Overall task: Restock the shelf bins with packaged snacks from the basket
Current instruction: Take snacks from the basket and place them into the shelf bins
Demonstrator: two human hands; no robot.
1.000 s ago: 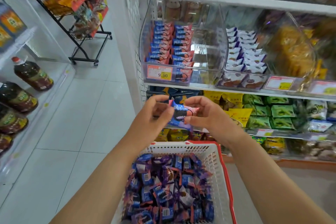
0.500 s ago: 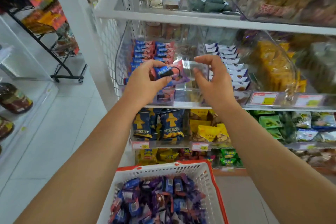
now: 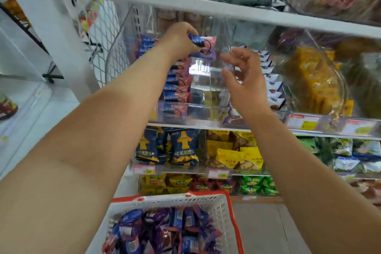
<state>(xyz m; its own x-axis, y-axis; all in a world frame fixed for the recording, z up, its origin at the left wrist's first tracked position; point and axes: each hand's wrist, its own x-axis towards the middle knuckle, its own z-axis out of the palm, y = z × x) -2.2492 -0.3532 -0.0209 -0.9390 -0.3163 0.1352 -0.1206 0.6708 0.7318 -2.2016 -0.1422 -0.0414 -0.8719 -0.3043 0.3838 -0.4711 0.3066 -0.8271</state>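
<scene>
Left hand point(image 3: 181, 37) pinches a snack packet point(image 3: 203, 46), long axis crosswise, above the clear bin point(image 3: 206, 107). Right hand point(image 3: 241, 76), nearby, has an empty, loosely curled grip.

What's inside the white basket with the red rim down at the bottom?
The white basket holds a loose heap of small snack packets in blue, purple and red wrappers. Only the top layer shows; the packets underneath, the basket floor and its near end are out of sight.
</scene>
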